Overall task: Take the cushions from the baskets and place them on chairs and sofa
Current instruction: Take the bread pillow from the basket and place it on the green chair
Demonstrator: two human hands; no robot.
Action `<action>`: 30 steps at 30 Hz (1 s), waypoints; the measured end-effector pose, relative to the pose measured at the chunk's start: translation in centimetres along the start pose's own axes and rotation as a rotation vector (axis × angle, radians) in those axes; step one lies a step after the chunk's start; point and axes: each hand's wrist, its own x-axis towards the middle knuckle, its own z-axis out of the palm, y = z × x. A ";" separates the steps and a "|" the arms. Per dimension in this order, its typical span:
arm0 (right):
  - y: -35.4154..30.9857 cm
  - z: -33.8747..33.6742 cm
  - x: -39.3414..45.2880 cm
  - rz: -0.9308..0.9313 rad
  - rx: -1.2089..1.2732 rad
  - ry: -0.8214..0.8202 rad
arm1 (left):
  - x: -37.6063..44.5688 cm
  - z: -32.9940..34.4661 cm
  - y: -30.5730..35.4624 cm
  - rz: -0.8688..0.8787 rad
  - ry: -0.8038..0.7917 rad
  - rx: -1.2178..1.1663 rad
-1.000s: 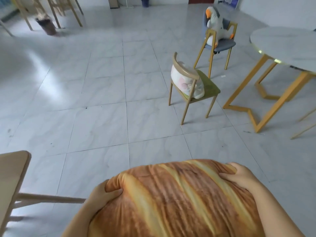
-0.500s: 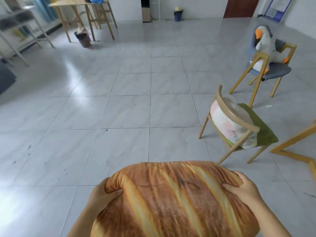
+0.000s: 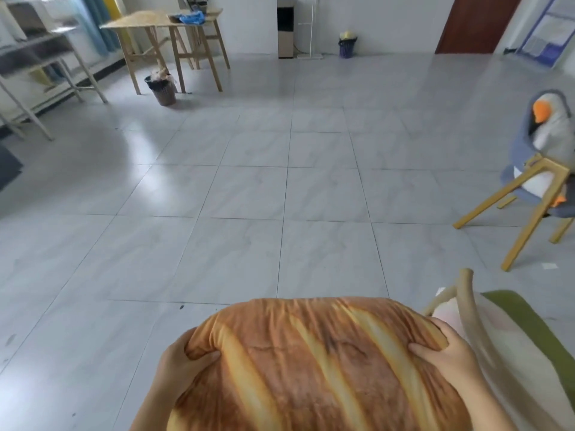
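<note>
The person carries a bread-patterned cushion [image 3: 314, 365] low in front of the body, above the tiled floor [image 3: 249, 197]. The left hand [image 3: 183, 365] grips its left edge with curled fingers, and the right hand [image 3: 448, 356] grips its right edge the same way. This looks like the carrying step, with the cushion not yet set down. The near chair [image 3: 466, 300] at the right already holds a pale cushion [image 3: 494, 331], and the far chair [image 3: 535, 188] holds a goose-shaped plush [image 3: 550, 126]. The next move probably calls for finding a free chair or the sofa, neither of which is in view. No readable writing or brand shows.
</note>
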 end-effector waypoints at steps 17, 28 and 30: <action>-15.1 -4.6 35.9 0.184 0.170 0.350 | 48.2 17.1 28.6 0.227 -0.371 0.160; -23.5 -17.7 65.0 0.179 0.188 0.450 | 70.6 36.3 49.1 0.290 -0.434 0.130; -23.8 -19.0 69.2 0.215 0.192 0.433 | 73.7 39.8 51.0 0.270 -0.449 0.130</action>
